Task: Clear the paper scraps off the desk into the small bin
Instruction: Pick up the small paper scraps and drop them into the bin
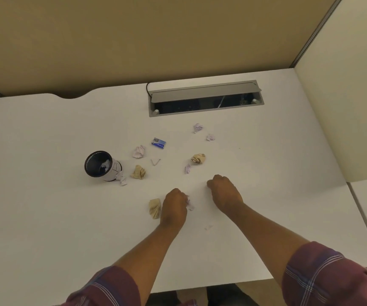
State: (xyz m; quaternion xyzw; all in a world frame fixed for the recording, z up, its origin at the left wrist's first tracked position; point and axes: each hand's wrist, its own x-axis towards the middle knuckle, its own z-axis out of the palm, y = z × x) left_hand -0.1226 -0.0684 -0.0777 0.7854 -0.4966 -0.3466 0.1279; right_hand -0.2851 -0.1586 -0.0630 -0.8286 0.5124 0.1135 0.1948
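Head view: both hands down among the scraps

Head camera looks down on a white surface [45, 217] boxed in by tan partition walls. Left hand [174, 205] is low on the surface, fingers curled over a small white scrap with purple marks [189, 204] that peeks out on its right side, so it looks to be grasping that piece. Tucked just beside it on the left lies a tan crumpled wad [154, 208], touching or nearly touching the hand. Right hand [223, 191] sits a little farther forward, knuckles up and fingers folded under; whether anything is inside it, I cannot tell.

Over on the left stands the small bin [100, 164], a dark cup with a white paper wrap, seen tilted towards the camera, and there is a pale scrap already inside. A white scrap [122, 180] lies against its base, and a second tan wad [138, 172] sits just beside that. Beyond them, a white crumple [138, 151] and a thin folded strip [155, 161]. A little blue box [158, 143] rests near the middle. To the right, a third tan wad [198, 159] with a small purple-marked scrap [187, 168] just below it, and two more white scraps [197, 128] [210, 137] near the open grey cable tray [204, 98] at the back. Plaid sleeves [324, 277] are pushed up both forearms
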